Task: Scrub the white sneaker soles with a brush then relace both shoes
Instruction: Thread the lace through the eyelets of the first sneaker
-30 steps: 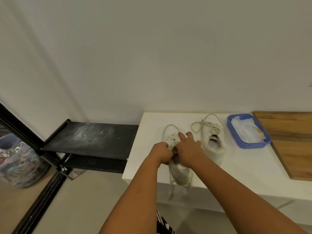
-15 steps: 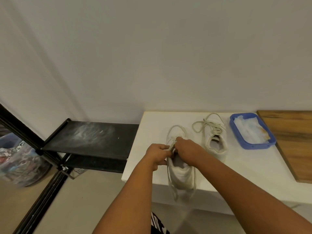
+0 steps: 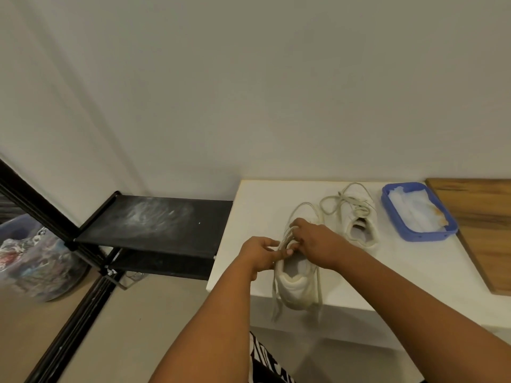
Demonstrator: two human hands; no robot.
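**Lacing the near sneaker at the counter edge**

White counter (image 3: 414, 272) fills the lower right of the frame, and the near sneaker (image 3: 297, 288) sits at its front edge with the heel overhanging. Your left hand (image 3: 260, 252) and right hand (image 3: 318, 244) both pinch the shoelace (image 3: 287, 236) over the tongue, fingers curled. Lace looks limp and light, so grip close to the eyelets. The second sneaker (image 3: 359, 225) lies just beyond, beside a blue tray (image 3: 414, 236).
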